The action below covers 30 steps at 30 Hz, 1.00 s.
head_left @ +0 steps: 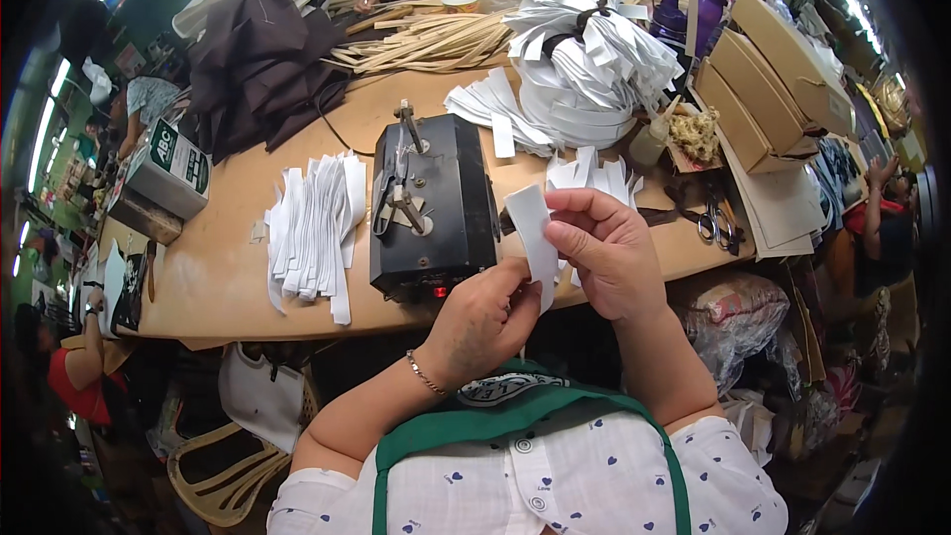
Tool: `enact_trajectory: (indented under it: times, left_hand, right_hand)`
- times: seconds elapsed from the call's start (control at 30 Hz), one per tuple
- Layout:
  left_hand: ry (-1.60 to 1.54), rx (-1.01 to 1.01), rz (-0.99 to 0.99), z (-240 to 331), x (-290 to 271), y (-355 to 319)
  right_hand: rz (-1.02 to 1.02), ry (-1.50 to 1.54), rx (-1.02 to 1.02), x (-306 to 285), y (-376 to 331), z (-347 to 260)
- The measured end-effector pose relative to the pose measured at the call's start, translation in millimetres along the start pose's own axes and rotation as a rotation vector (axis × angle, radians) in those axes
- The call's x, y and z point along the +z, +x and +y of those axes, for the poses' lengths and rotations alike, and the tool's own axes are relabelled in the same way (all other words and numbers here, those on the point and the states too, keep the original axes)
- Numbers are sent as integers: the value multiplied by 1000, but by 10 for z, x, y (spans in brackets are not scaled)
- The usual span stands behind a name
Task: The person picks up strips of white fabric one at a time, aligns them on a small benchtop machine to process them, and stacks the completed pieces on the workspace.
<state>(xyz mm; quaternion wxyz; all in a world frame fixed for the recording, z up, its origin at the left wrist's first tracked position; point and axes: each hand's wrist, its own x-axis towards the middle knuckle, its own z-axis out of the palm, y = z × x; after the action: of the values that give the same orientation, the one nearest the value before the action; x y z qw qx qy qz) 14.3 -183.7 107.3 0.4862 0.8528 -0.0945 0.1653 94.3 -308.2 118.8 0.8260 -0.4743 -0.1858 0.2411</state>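
- Grip: left hand (479, 322) and right hand (616, 260) pinch one flat, white, cloth-like strip (532, 226) beside the black, box-shaped machine (451, 203).
- A loose pinch might drop it.
- Hard tugging might crease it.

table (233, 282): machine (456, 193) on top | left: strip pile (315, 228) | right: handheld strip (536, 238), then scissors (720, 225) | behind, right: strip bundle (594, 69)
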Motion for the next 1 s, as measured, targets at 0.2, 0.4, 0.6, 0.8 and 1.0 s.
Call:
enact_trajectory:
  times: [0.2,0.4,0.6,0.8,1.0]
  left_hand:
    - [26,5,-202,8,-170,-61]
    - [-121,-179,-357,-80,-557,-476]
    - [-488,-456,-87,-273,-636,-987]
    - [-529,-453,-93,-255,-622,-963]
    - [-679,-518,-166,-275,-552,-924]
  right_hand:
    - [-35,155,153,12,241,82]
    - [-164,93,260,95,914,139]
    - [-203,171,284,270,1204,323]
    - [-179,150,287,322,1233,362]
    - [-174,122,267,313,1240,361]
